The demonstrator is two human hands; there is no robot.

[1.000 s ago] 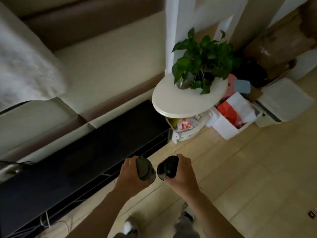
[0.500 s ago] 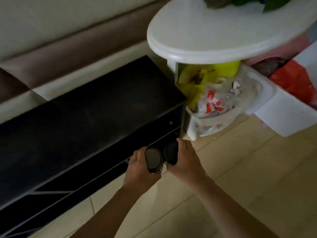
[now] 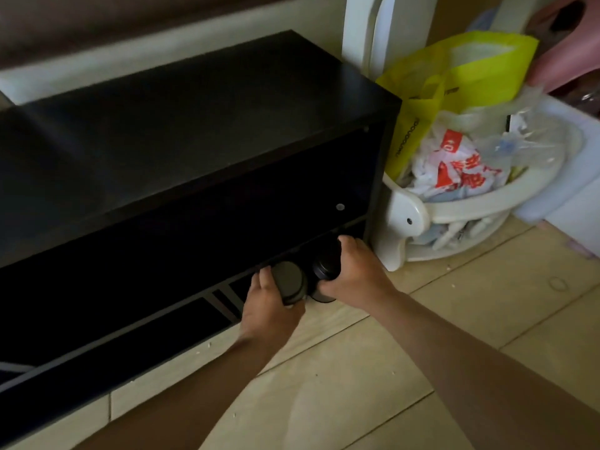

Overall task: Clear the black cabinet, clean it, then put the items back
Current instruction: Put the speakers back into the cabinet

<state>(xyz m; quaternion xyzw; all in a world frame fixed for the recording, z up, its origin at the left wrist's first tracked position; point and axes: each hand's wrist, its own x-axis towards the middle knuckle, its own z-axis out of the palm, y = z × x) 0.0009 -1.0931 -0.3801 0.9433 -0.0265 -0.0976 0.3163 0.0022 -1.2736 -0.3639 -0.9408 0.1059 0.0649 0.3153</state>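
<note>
The long black cabinet [image 3: 201, 102] runs along the wall, its open front dark inside. At its lower right corner my left hand [image 3: 269, 306] grips a dark grey jar [image 3: 289, 282] by its side. Right beside it, my right hand [image 3: 354, 271] holds a black jar [image 3: 324, 271] from above. Both jars touch each other at the front edge of the cabinet's bottom shelf, low over the floor. What lies deeper in the shelves is hidden in shadow.
A white basket [image 3: 461, 206] stuffed with plastic bags and a yellow bag [image 3: 454, 76] stands right of the cabinet, under white table legs [image 3: 363, 30]. A white box [image 3: 571, 190] sits further right. Beige floor tiles [image 3: 422, 368] carry small crumbs.
The view has dropped lower and closer to the cabinet. Both hands have carried the two jars from mid-air above the floor down to the cabinet's lower right opening.
</note>
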